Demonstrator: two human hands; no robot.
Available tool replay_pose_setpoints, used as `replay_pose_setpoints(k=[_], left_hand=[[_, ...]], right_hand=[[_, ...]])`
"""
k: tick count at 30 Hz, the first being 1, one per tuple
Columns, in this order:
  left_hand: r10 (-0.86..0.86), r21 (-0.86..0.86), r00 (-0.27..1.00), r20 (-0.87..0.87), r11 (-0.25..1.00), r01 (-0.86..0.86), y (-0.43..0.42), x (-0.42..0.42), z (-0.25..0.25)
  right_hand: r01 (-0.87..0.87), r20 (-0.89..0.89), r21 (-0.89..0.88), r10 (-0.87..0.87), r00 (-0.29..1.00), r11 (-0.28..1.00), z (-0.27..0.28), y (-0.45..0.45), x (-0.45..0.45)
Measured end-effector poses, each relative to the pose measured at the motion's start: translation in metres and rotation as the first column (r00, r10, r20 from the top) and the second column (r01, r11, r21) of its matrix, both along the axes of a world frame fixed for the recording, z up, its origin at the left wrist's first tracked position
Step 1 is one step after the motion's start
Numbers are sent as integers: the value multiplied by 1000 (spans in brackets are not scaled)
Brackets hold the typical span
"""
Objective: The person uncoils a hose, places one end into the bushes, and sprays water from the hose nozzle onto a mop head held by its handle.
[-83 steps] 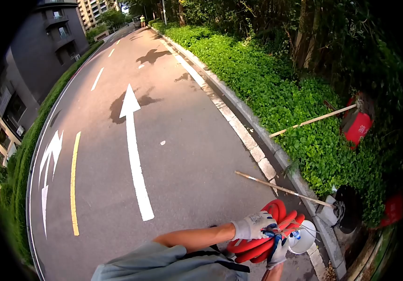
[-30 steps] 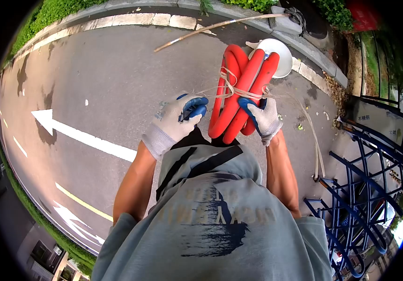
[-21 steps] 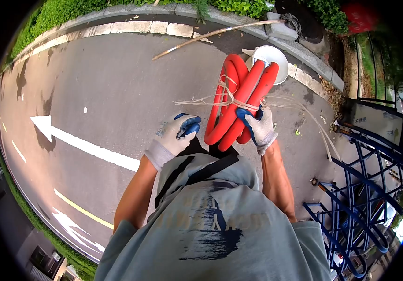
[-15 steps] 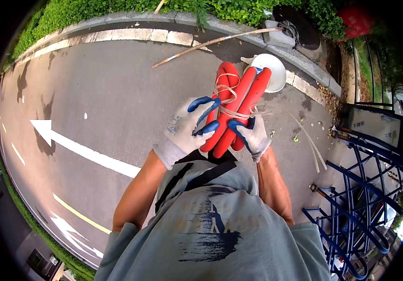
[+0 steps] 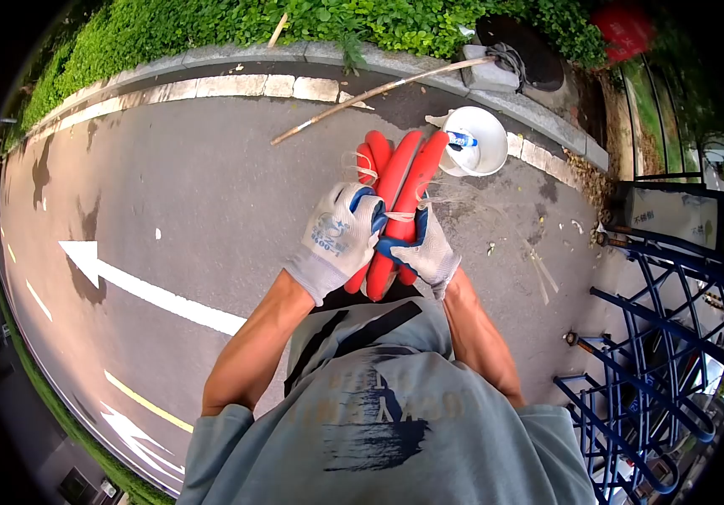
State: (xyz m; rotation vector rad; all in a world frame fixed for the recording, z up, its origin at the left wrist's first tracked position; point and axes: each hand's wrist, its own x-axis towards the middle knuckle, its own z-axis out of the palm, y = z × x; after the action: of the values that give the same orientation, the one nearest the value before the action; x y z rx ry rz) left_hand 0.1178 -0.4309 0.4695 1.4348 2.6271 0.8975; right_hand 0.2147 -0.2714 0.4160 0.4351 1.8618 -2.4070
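Observation:
A coiled red hose (image 5: 397, 172), tied round with pale twine (image 5: 400, 216), is held up in front of my waist. My left hand (image 5: 336, 234), in a white glove with blue palm, is closed round the coil's left side. On the other side my right hand (image 5: 426, 246), gloved the same way, grips the lower right part of the coil. Loose ends of the twine trail off to the right, blurred. Just beyond the coil stands a white bucket (image 5: 490, 141) with a blue-and-white item (image 5: 461, 139) inside.
A wooden pole (image 5: 362, 98) leans from a stone block (image 5: 490, 74) onto the road. Behind are the kerb (image 5: 244, 57) and green plants (image 5: 202, 25). A blue folding metal barrier (image 5: 648, 362) stands at the right. A white arrow (image 5: 160, 296) is painted on the road.
My left hand has moved from beside the coil onto it and closed. The coil has come lower and slightly left, turned more upright, showing more of the bucket.

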Motion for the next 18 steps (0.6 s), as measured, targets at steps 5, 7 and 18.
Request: replay_pose_setpoints(k=[5, 7, 18], left_hand=[[-31, -82, 999, -5, 996, 31, 3, -4, 10], [-43, -75, 999, -12, 996, 42, 3, -6, 29], [285, 323, 874, 394, 847, -422, -26, -51, 82]], right_hand=[[-93, -24, 20, 94, 995, 995, -13, 9, -8], [-58, -37, -149, 53, 998, 987, 4, 5, -3], [-141, 103, -758, 330, 938, 637, -57, -32, -7]])
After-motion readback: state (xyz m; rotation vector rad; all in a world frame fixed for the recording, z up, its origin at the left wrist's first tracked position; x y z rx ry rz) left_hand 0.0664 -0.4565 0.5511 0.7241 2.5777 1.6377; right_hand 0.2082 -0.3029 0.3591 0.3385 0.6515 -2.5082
